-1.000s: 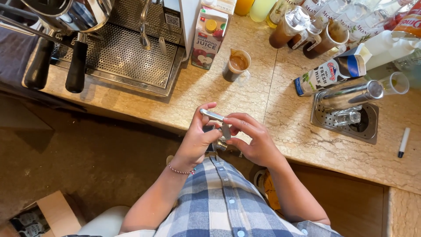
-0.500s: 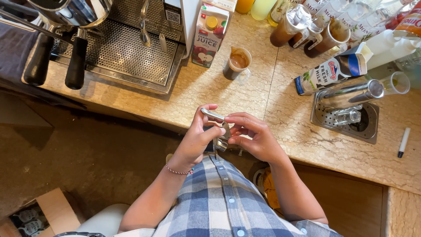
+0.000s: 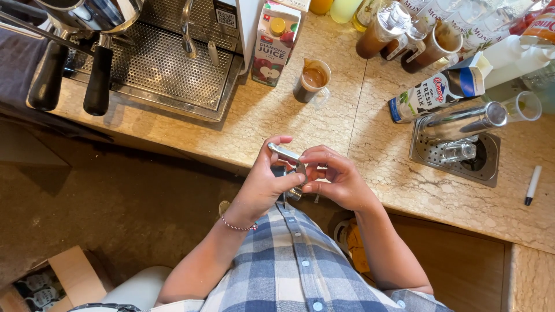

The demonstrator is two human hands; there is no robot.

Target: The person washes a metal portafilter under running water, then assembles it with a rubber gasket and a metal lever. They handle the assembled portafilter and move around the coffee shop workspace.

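left hand [image 3: 263, 182] and right hand [image 3: 335, 179] pinch a small metal tool [image 3: 284, 153].

A café bar: espresso machine [image 3: 144, 52], syrup bottles [image 3: 399, 29] on a stone counter [image 3: 347, 115]

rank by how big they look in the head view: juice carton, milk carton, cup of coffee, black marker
1. milk carton and juice carton, too alike to rank; the juice carton's top is cut off
2. cup of coffee
3. black marker
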